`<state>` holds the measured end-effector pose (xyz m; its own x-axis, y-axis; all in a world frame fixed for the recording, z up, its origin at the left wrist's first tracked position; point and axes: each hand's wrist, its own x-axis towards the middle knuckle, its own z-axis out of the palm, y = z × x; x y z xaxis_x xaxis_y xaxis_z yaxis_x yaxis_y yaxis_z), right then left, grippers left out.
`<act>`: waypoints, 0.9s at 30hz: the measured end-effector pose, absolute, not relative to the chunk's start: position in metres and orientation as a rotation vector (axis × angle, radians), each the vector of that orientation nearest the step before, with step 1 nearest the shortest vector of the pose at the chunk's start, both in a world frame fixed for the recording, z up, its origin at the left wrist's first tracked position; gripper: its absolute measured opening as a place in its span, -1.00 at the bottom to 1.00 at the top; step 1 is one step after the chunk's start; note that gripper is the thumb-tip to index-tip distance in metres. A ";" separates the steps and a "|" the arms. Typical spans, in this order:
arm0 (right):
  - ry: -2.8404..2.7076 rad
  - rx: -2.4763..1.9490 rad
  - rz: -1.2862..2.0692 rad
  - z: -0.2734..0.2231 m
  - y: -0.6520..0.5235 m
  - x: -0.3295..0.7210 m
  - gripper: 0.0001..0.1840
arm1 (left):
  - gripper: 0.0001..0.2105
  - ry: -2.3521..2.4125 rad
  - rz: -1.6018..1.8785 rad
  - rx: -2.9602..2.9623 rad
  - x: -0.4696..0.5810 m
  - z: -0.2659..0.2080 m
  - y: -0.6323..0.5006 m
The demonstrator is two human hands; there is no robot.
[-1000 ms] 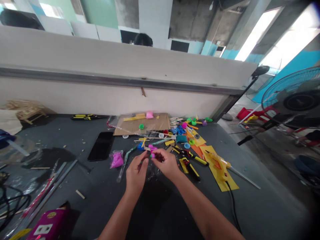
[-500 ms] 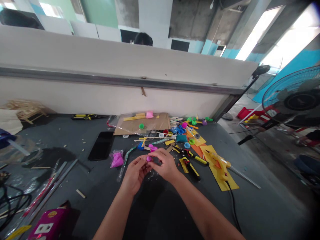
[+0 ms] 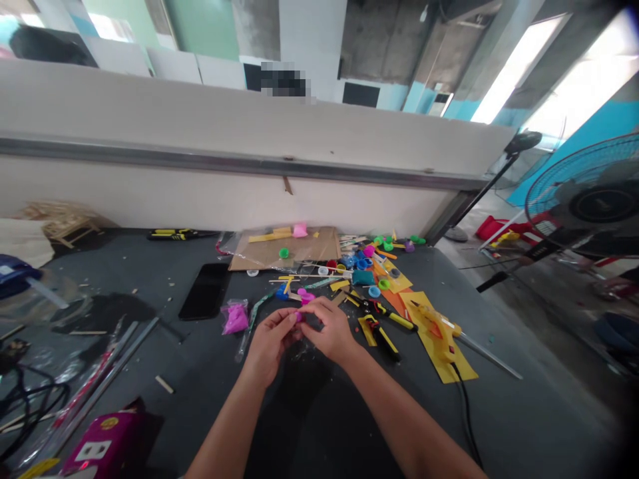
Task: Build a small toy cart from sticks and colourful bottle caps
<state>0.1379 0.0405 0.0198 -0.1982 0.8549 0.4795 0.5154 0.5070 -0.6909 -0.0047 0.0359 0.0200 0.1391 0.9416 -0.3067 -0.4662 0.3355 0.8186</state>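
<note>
Between the fingertips of both hands is a small purple-pink lump of modelling clay (image 3: 299, 317), partly covered by the fingers. My left hand (image 3: 272, 339) pinches it from the left, and my right hand (image 3: 330, 330) grips it from the right with thumb and forefinger. Just beyond the fingers lie a pink piece (image 3: 305, 297) and a blue piece (image 3: 283, 291) with a yellow strip. A clear bag of pink clay (image 3: 235, 317) rests to the left of my left hand. Pliers with yellow-black handles (image 3: 384, 338) lie right of my right hand.
A black phone (image 3: 204, 291) lies at left, before a cardboard sheet (image 3: 314, 245). Small coloured tubs (image 3: 374, 291) and scraps crowd the middle right. A yellow glue gun (image 3: 442, 336) trails its cord at right. A purple power socket (image 3: 102, 442) stands at front left; a white partition (image 3: 200, 199) closes the back.
The fingers have closed further around the clay lump, so less of it shows. Both hands stay in nearly the same spot; the view has shifted slightly.
</note>
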 end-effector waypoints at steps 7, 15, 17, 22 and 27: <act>-1.851 -1.142 0.475 0.022 0.039 0.141 -0.70 | -0.73 1.074 1.188 0.698 -0.019 0.023 0.042; -1.910 -1.311 0.214 0.022 0.080 0.136 -0.81 | -0.64 1.472 1.224 1.151 -0.052 0.015 0.092; -1.921 -1.371 0.187 0.017 0.091 0.129 -0.84 | -0.64 1.481 1.201 1.190 -0.052 0.011 0.102; -1.934 -1.450 0.152 0.007 0.106 0.119 -0.85 | -0.63 1.483 1.138 1.283 -0.054 0.006 0.116; -1.952 -1.529 0.127 0.004 0.111 0.115 -0.87 | -0.64 1.460 1.041 1.396 -0.056 0.009 0.125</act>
<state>0.1148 0.1112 0.0035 -0.1117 0.8982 0.4252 0.8357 0.3165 -0.4488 -0.0562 0.1247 0.0088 -0.0247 0.9993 -0.0281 0.2996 0.0343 0.9534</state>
